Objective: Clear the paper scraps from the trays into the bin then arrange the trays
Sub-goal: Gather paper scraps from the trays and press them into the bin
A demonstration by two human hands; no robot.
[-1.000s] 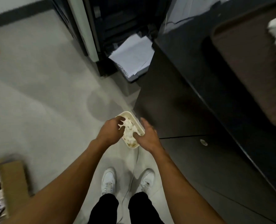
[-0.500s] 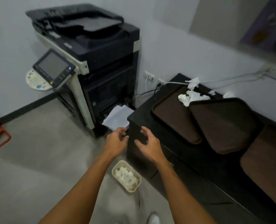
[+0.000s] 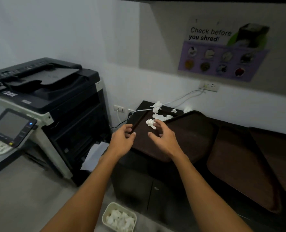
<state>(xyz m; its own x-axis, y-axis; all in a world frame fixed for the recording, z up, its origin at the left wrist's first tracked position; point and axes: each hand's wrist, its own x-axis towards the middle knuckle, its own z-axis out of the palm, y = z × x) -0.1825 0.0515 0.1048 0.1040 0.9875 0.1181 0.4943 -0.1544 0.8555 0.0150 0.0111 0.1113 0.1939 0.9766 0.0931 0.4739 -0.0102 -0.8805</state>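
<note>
2 empty hands, left hand and right hand, fingers loosely spread, have risen from the cabinet edge over the leftmost tray. 4 brown trays overlap; paper scraps lie at 12 o'clock. 1 bin sits at 6 o'clock.
</note>
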